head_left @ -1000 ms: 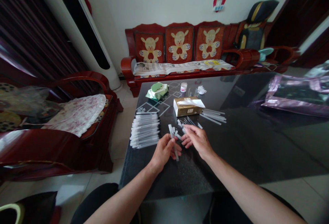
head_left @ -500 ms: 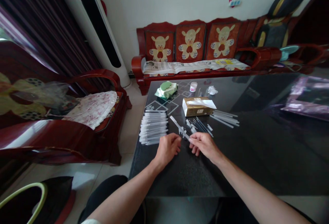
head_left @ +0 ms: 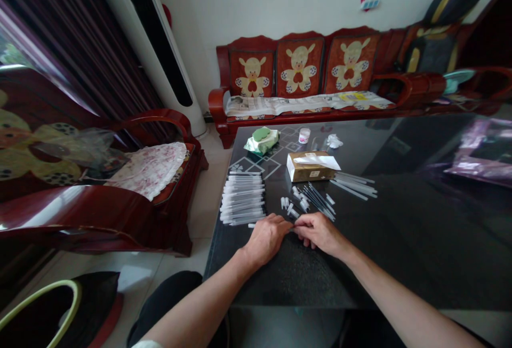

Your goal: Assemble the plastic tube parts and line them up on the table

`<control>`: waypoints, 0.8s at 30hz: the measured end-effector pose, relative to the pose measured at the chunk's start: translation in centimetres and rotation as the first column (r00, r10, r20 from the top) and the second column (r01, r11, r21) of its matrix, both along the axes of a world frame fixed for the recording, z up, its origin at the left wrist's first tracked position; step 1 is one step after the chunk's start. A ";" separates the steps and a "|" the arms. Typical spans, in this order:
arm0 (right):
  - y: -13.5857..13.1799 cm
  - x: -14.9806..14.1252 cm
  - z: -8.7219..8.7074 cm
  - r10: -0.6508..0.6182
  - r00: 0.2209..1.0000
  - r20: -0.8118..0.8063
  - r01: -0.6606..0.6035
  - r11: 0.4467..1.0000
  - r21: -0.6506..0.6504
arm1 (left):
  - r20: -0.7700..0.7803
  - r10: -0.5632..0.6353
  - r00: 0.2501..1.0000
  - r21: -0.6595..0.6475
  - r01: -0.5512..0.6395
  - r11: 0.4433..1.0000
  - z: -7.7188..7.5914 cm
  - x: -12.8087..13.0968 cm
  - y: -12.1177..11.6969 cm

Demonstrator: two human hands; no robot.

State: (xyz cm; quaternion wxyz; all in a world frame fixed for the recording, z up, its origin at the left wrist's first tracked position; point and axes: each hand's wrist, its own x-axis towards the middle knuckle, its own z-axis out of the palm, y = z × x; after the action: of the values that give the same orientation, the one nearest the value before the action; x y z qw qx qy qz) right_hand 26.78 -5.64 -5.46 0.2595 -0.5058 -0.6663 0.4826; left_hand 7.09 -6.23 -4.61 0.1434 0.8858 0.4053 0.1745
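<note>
Left hand and right hand pinch a pale tube low over the dark table, apparently steadying it; loose caps lie within easy reach.

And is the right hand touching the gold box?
Apart: head view shows thin dark rods and black tabletop between right hand and gold box.
</note>
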 end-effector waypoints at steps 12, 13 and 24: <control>-0.1 0.6 0.2 -0.037 0.999 0.019 0.037 0.999 0.006 | -0.144 0.346 0.927 0.094 -0.335 0.938 1.1 -6.1 3.8; -0.1 0.6 0.2 -0.038 0.999 0.017 0.038 0.999 0.006 | -0.155 0.343 0.926 0.089 -0.333 0.939 1.0 -6.0 3.8; -0.4 0.3 0.2 -0.041 0.996 -0.078 0.034 0.995 -0.094 | -0.170 0.326 0.930 0.039 -0.325 0.945 0.7 -5.5 3.6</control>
State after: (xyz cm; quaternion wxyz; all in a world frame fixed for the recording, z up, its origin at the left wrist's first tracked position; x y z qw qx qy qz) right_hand 27.12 -6.04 -5.25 0.2709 -0.5102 -0.6227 0.5279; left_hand 1.58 -2.63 -3.88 0.0719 0.8190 0.5566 0.1196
